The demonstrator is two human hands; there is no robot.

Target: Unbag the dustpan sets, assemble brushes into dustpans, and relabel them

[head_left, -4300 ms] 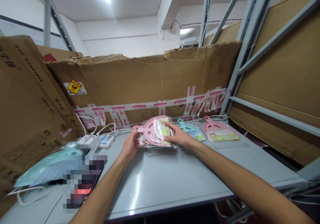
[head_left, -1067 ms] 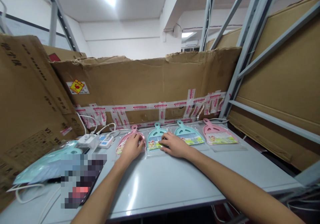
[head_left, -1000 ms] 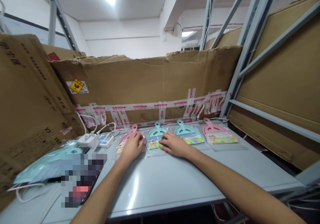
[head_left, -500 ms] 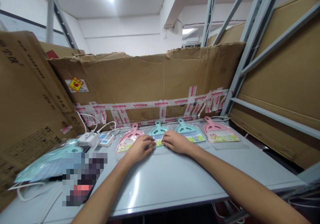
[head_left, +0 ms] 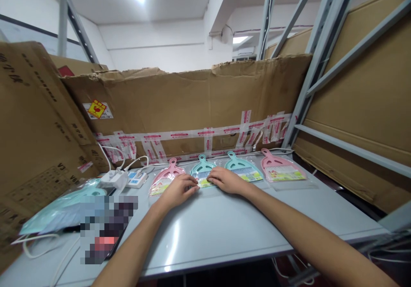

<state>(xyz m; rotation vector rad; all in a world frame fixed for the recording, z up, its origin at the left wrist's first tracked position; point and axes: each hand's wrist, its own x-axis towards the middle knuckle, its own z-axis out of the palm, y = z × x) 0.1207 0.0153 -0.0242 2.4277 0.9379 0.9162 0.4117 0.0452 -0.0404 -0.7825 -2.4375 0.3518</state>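
Note:
Four wrapped dustpan-and-brush sets lie in a row along the back of the table: a pink one (head_left: 165, 176) at left, a teal one (head_left: 202, 166), another teal one (head_left: 239, 164) and a pink one (head_left: 282, 168) at right. My left hand (head_left: 180, 189) rests over the lower right of the left pink set, fingers bent towards the first teal set. My right hand (head_left: 226, 180) lies at the lower right of that teal set, fingertips on its wrapper. Whether either hand pinches the plastic is too small to tell.
More teal wrapped sets (head_left: 64, 205) lie at the table's left, beside a blurred phone (head_left: 120, 227). White plugs (head_left: 115, 179), a power strip (head_left: 137, 178) and cables are behind them. A cardboard wall (head_left: 180, 103) backs the grey table (head_left: 218, 235); metal shelf bars stand at right.

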